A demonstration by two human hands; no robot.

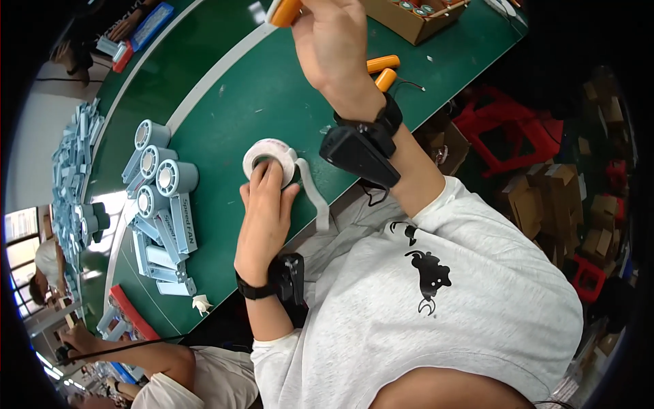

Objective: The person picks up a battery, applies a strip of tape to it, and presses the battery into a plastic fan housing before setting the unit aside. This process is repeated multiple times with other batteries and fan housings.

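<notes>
The roll of white tape (270, 158) lies flat on the green table (225, 102), near the table's front edge, just left of picture centre. A loose strip of tape (315, 194) trails from the roll toward 5 o'clock and hangs past the table edge.

The left hand (264, 211) rests on the roll from 6 o'clock. Its fingertips (262, 172) press on the roll's rim and centre hole, with the fingers held close together and bent down onto the roll rather than wrapped around it. A black wrist strap with a small black device (289, 276) sits on the left forearm.

The right hand (334, 44) is raised at 12 o'clock from the roll, well apart from it. Its fingers are closed on an orange cylindrical part (285, 11) at the top rim of the picture; only one end of the part shows. A second black wrist device (361, 153) is strapped to the right forearm.

At 1 o'clock from the roll, two more orange cylinders (383, 70) lie on the table, just beside the right wrist, with a thin wire (409, 84) next to them. Further toward 1 o'clock, an open cardboard box (409, 20) holds round parts.

At 9 o'clock from the roll, a group of light blue handheld fans (163, 198) lies stacked on the table. A larger pile of the same blue parts (71, 150) lies further out toward 9 o'clock.

At 7 o'clock, another person's arm (150, 351) reaches along the table edge.
</notes>
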